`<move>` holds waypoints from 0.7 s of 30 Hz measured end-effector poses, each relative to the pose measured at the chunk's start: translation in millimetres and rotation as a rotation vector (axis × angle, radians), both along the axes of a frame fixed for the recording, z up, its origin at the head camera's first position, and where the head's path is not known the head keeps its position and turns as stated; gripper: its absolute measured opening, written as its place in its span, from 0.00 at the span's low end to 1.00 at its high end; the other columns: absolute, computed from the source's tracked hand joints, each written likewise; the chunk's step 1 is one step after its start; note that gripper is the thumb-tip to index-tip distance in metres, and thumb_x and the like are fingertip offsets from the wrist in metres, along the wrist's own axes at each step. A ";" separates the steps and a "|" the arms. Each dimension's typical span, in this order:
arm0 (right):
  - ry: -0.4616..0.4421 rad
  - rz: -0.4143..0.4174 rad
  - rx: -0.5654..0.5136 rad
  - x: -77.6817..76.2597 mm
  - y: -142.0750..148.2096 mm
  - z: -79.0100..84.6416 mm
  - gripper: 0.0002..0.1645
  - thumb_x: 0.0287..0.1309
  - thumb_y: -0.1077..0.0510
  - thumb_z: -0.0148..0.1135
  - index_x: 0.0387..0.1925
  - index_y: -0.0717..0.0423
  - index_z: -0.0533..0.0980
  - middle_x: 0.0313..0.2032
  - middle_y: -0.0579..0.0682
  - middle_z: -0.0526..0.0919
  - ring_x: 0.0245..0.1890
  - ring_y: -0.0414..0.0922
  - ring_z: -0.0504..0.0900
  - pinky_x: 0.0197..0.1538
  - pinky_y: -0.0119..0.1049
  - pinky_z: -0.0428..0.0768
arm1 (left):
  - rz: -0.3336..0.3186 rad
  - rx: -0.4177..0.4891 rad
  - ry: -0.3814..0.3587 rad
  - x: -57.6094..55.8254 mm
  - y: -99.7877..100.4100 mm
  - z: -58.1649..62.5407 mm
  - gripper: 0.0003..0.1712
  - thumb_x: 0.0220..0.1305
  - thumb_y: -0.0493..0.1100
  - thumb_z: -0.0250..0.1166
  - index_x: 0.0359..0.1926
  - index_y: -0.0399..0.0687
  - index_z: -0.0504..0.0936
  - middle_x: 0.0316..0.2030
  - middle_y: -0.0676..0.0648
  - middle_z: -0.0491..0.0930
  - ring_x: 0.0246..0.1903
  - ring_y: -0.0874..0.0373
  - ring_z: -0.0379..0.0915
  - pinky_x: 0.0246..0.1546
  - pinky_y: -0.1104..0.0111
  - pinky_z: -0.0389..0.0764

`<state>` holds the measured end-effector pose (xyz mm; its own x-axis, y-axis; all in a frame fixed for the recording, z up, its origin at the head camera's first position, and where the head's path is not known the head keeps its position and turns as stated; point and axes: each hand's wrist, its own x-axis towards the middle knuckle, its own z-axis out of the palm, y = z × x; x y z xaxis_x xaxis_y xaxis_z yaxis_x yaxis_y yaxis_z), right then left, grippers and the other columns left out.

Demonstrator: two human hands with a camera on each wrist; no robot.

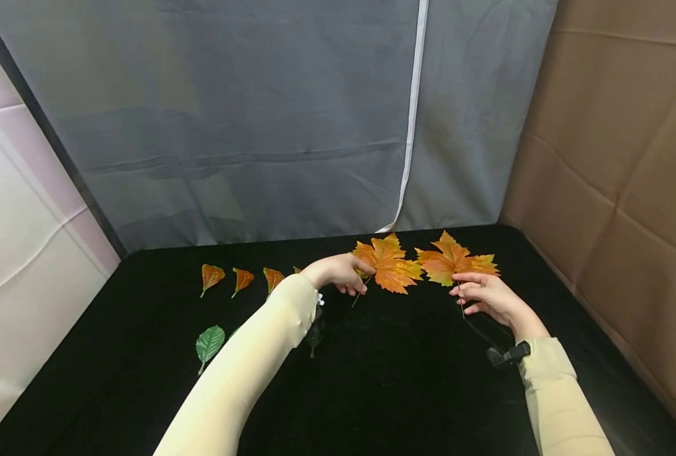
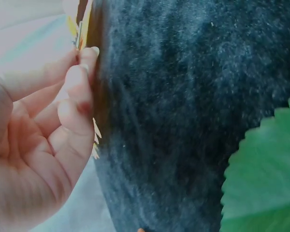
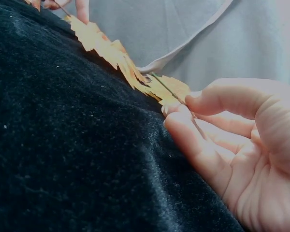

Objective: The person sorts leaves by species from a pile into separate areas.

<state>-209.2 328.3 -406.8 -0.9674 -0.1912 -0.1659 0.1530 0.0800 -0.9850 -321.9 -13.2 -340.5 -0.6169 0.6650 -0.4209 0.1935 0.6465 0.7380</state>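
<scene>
In the head view, my left hand [image 1: 344, 272] pinches an orange-yellow artificial maple leaf [image 1: 394, 263] near its base, with the thin stem sticking out below. The left wrist view shows that hand's thumb and fingertips [image 2: 89, 58] together at the leaf's edge. Farther right, my right hand [image 1: 488, 296] holds a second maple leaf [image 1: 452, 259] by its stem. Its thumb and forefinger press on the stem [image 3: 169, 87] in the right wrist view. The two leaves spread side by side, close to the far edge of the black cloth.
Small orange leaves [image 1: 211, 277] stand in a row at the left, partly hidden by my left sleeve. Nearer me lies a green serrated leaf [image 1: 209, 343]; another dark leaf [image 1: 314, 334] is beside the forearm. A grey curtain [image 1: 258, 126] rises behind the black table [image 1: 400, 386].
</scene>
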 end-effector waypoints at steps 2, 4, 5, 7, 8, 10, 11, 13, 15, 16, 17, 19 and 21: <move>-0.002 -0.001 -0.001 -0.8 -0.8 0.7 0.31 0.68 0.66 0.51 0.67 0.75 0.54 0.40 0.47 0.83 0.33 0.41 0.80 0.34 0.34 0.83 | -0.006 -0.001 0.020 0.9 -2.9 3.2 0.32 0.61 0.33 0.66 0.67 0.47 0.72 0.30 0.48 0.85 0.20 0.62 0.73 0.22 0.72 0.73; -0.001 -0.002 0.002 -1.4 -1.5 1.6 0.32 0.68 0.66 0.51 0.67 0.76 0.54 0.39 0.47 0.83 0.32 0.41 0.80 0.34 0.34 0.83 | -0.007 0.005 0.032 1.4 -5.5 7.0 0.32 0.61 0.32 0.65 0.66 0.47 0.72 0.31 0.47 0.85 0.20 0.62 0.73 0.22 0.72 0.73; 0.001 -0.002 0.006 -2.0 -1.6 1.8 0.32 0.68 0.66 0.51 0.67 0.76 0.54 0.39 0.47 0.83 0.32 0.41 0.80 0.34 0.34 0.83 | -0.008 0.010 0.037 1.7 -6.7 8.9 0.32 0.61 0.32 0.65 0.66 0.47 0.72 0.31 0.46 0.85 0.20 0.62 0.72 0.22 0.72 0.73; 0.004 -0.001 0.015 -3.2 -1.5 2.0 0.32 0.68 0.65 0.51 0.67 0.76 0.54 0.39 0.47 0.83 0.33 0.41 0.80 0.35 0.34 0.83 | -0.005 0.021 0.041 2.1 -8.9 12.1 0.31 0.61 0.31 0.64 0.66 0.48 0.72 0.33 0.43 0.85 0.20 0.62 0.72 0.22 0.72 0.74; 0.006 -0.001 0.022 -3.7 -1.5 2.0 0.32 0.68 0.65 0.51 0.67 0.75 0.54 0.39 0.47 0.83 0.33 0.41 0.80 0.35 0.34 0.83 | -0.004 0.027 0.041 2.2 -10.1 13.6 0.31 0.61 0.30 0.64 0.66 0.48 0.72 0.34 0.41 0.85 0.20 0.62 0.72 0.22 0.72 0.74; 0.008 -0.004 0.031 -4.5 -1.6 1.9 0.32 0.68 0.64 0.52 0.67 0.75 0.54 0.39 0.47 0.83 0.33 0.41 0.80 0.35 0.35 0.83 | -0.003 0.042 0.035 3.2 -12.6 15.9 0.32 0.62 0.29 0.63 0.67 0.47 0.72 0.36 0.38 0.84 0.21 0.61 0.73 0.23 0.72 0.75; 0.009 -0.005 0.035 -4.6 -1.5 1.7 0.32 0.69 0.64 0.52 0.67 0.75 0.54 0.39 0.47 0.83 0.33 0.41 0.80 0.35 0.35 0.83 | -0.001 0.051 0.029 3.6 -13.8 16.7 0.32 0.62 0.29 0.62 0.67 0.47 0.71 0.37 0.36 0.83 0.21 0.61 0.73 0.24 0.71 0.76; 0.012 -0.005 0.039 -4.4 -1.1 1.3 0.32 0.69 0.64 0.51 0.67 0.75 0.54 0.40 0.47 0.83 0.33 0.41 0.80 0.35 0.35 0.83 | 0.001 0.073 0.014 5.6 -16.0 18.5 0.32 0.62 0.28 0.62 0.67 0.46 0.71 0.39 0.34 0.82 0.21 0.61 0.74 0.26 0.70 0.79; 0.014 -0.009 0.037 -4.0 -1.0 0.6 0.32 0.68 0.65 0.52 0.67 0.76 0.54 0.39 0.47 0.83 0.33 0.41 0.80 0.35 0.34 0.83 | 0.001 0.098 0.008 7.9 -18.2 18.9 0.32 0.63 0.28 0.61 0.68 0.45 0.70 0.40 0.33 0.82 0.22 0.61 0.74 0.28 0.69 0.81; 0.017 -0.010 0.036 -3.6 -1.3 0.4 0.32 0.68 0.65 0.52 0.67 0.76 0.54 0.39 0.47 0.83 0.33 0.41 0.80 0.35 0.34 0.82 | 0.001 0.110 0.010 8.8 -19.4 18.5 0.32 0.63 0.28 0.61 0.68 0.44 0.69 0.40 0.33 0.82 0.22 0.61 0.75 0.29 0.68 0.81; 0.021 -0.007 0.035 -3.3 -1.4 0.1 0.32 0.68 0.65 0.52 0.67 0.76 0.54 0.39 0.47 0.83 0.33 0.41 0.80 0.35 0.34 0.82 | 0.003 0.122 0.014 9.8 -20.6 17.8 0.31 0.63 0.29 0.61 0.68 0.43 0.69 0.40 0.33 0.82 0.22 0.60 0.75 0.29 0.68 0.82; 0.027 -0.001 0.035 -3.1 -1.8 -0.1 0.32 0.68 0.64 0.52 0.66 0.77 0.54 0.39 0.47 0.83 0.33 0.41 0.80 0.35 0.34 0.82 | 0.005 0.152 0.034 12.9 -22.8 15.9 0.31 0.64 0.29 0.61 0.68 0.41 0.68 0.40 0.32 0.82 0.22 0.60 0.75 0.29 0.67 0.82; 0.027 -0.001 0.036 -3.1 -2.1 -0.3 0.32 0.68 0.64 0.52 0.66 0.77 0.54 0.39 0.47 0.83 0.33 0.41 0.80 0.35 0.34 0.82 | 0.004 0.188 0.056 16.1 -24.8 13.3 0.31 0.65 0.29 0.61 0.68 0.39 0.67 0.39 0.32 0.82 0.22 0.61 0.76 0.30 0.67 0.82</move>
